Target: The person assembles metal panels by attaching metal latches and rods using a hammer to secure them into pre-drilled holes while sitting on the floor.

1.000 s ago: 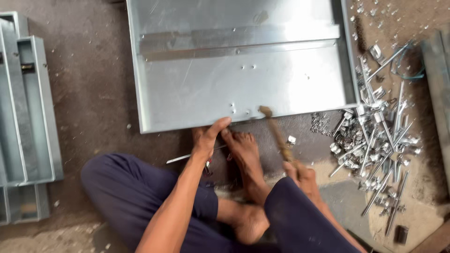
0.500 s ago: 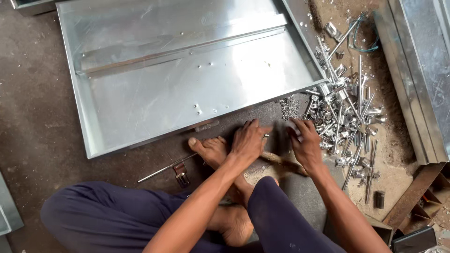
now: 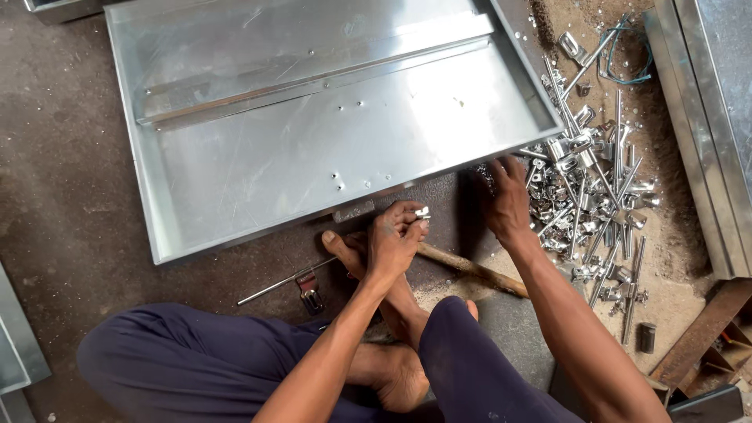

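The left hand [image 3: 395,239] pinches a small metal clip [image 3: 422,211] just short of the tray [image 3: 313,141] edge; the clip is not yet on the tray. The right hand [image 3: 507,200], fingers curled, reaches into the hardware pile [image 3: 595,196]; its grasp cannot be told. A hammer [image 3: 470,269] lies unused under both wrists.

**Small fitting held, loose hardware heaped on the floor**

A small shiny metal clip [image 3: 422,212] is pinched at the fingertips of the left hand [image 3: 394,241], just below the tray edge. A tangled pile of bright steel rods and brackets [image 3: 595,188] lies on the floor, the right hand [image 3: 507,205] touching its left edge.
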